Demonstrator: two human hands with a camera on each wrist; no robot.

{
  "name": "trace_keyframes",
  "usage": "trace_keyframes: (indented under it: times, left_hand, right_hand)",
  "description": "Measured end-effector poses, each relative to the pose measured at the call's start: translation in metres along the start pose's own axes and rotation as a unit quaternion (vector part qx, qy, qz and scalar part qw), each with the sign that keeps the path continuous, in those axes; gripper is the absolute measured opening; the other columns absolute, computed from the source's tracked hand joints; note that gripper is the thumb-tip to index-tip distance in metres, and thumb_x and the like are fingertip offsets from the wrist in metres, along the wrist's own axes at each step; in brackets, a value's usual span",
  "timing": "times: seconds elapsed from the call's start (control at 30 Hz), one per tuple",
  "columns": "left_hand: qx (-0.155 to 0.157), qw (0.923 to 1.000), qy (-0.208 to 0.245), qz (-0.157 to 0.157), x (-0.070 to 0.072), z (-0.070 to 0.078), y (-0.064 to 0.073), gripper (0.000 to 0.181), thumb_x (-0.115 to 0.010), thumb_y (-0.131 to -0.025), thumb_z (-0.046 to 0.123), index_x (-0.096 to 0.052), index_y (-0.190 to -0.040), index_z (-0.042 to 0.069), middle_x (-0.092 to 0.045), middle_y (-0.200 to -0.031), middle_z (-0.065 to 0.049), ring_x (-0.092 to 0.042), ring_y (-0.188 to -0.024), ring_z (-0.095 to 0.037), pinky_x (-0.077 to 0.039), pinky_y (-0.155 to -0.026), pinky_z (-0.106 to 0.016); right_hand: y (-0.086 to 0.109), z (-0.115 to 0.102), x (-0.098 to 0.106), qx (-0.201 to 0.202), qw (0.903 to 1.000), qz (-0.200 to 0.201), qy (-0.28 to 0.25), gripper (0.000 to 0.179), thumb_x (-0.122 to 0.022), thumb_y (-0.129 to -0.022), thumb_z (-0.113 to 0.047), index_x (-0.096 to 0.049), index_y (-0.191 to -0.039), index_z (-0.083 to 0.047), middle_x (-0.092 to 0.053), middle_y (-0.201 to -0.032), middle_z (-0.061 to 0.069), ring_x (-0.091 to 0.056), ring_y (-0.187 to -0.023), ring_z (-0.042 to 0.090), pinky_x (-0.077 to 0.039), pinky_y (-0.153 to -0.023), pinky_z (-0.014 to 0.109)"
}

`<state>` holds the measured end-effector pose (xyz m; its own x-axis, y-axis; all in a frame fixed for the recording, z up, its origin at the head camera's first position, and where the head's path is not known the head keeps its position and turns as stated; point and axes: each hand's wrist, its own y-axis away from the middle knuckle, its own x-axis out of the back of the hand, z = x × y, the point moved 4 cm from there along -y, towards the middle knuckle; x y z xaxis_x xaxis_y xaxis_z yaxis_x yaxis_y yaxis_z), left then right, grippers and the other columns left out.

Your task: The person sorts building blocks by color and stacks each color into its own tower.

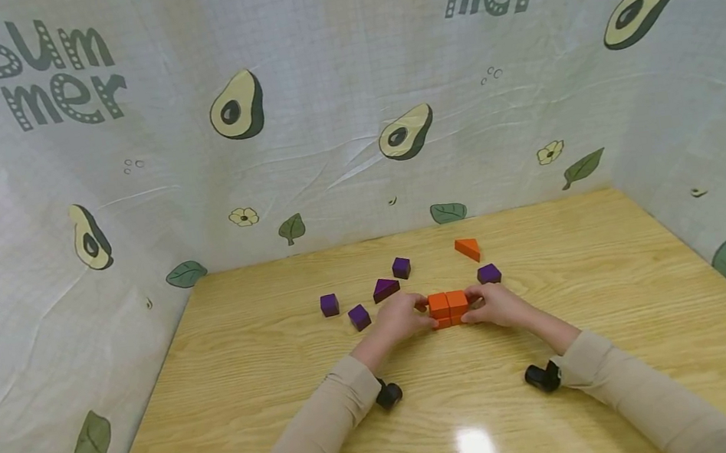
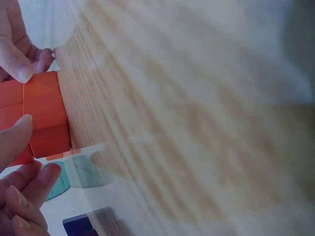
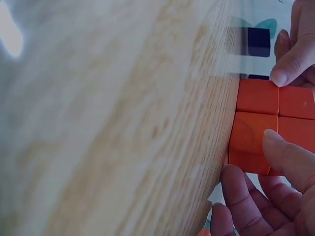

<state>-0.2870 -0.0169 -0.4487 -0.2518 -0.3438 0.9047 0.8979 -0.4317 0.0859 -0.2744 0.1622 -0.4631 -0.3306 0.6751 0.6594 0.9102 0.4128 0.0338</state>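
Note:
Orange cubes (image 1: pixel 448 305) stand two wide and two high in a small block on the wooden table. From the left side, my left hand (image 1: pixel 402 317) pinches this block between thumb and fingers. My right hand (image 1: pixel 501 306) grips it the same way from the right. In the left wrist view the left thumb (image 2: pixel 15 140) lies across the near face of the orange cubes (image 2: pixel 47 110). The right wrist view shows the right thumb (image 3: pixel 288 155) on that face too, with fingers curled around the side of the orange cubes (image 3: pixel 257 96).
Left of and behind the block lie purple cubes (image 1: pixel 329 305), (image 1: pixel 359 317), (image 1: pixel 401 267) and a purple triangular block (image 1: pixel 386 289). Another purple cube (image 1: pixel 489 274) sits just beyond the right hand. Farther back is an orange triangular block (image 1: pixel 468 249). A patterned cloth (image 1: pixel 329 185) hangs behind the table.

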Motion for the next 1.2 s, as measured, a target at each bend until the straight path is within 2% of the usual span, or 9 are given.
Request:
trace_keyframes:
  times: [0.53, 0.93, 1.2]
  left_hand:
    - [-0.011, 0.9994, -0.032, 0.001, -0.0010, 0.0024, 0.0002, 0.037, -0.070, -0.079, 0.033, -0.066, -0.108, 0.010, -0.065, -0.096, 0.002, -0.056, -0.083, -0.010, -0.045, -0.074, -0.023]
    - [-0.015, 0.9994, -0.032, 0.004, 0.0015, 0.0011, 0.0007, 0.040, -0.071, -0.078, 0.036, -0.066, -0.109, 0.012, -0.065, -0.096, 0.003, -0.056, -0.083, -0.010, -0.045, -0.073, -0.023]
    - [-0.011, 0.9999, -0.007, -0.005, 0.0003, -0.0005, 0.0005, 0.039, -0.072, -0.078, 0.035, -0.066, -0.109, 0.012, -0.065, -0.091, 0.002, -0.057, -0.080, -0.010, -0.045, -0.070, -0.023]
  right_hand:
    - [0.0004, 0.0010, 0.0003, 0.011, 0.9999, 0.000, 0.004, 0.038, -0.069, -0.081, -0.017, -0.059, -0.111, 0.005, -0.064, -0.104, 0.018, -0.062, -0.091, 0.027, -0.050, -0.076, 0.037]
    - [-0.0003, -0.0006, 0.0018, 0.005, 0.9999, -0.002, 0.011, 0.035, -0.070, -0.080, -0.016, -0.060, -0.108, 0.003, -0.064, -0.102, 0.016, -0.062, -0.092, 0.026, -0.050, -0.077, 0.038]
    - [0.0008, -0.0025, 0.0019, 0.007, 0.9999, -0.004, 0.013, 0.032, -0.070, -0.080, -0.014, -0.060, -0.105, 0.003, -0.064, -0.101, 0.016, -0.062, -0.092, 0.028, -0.050, -0.077, 0.038]
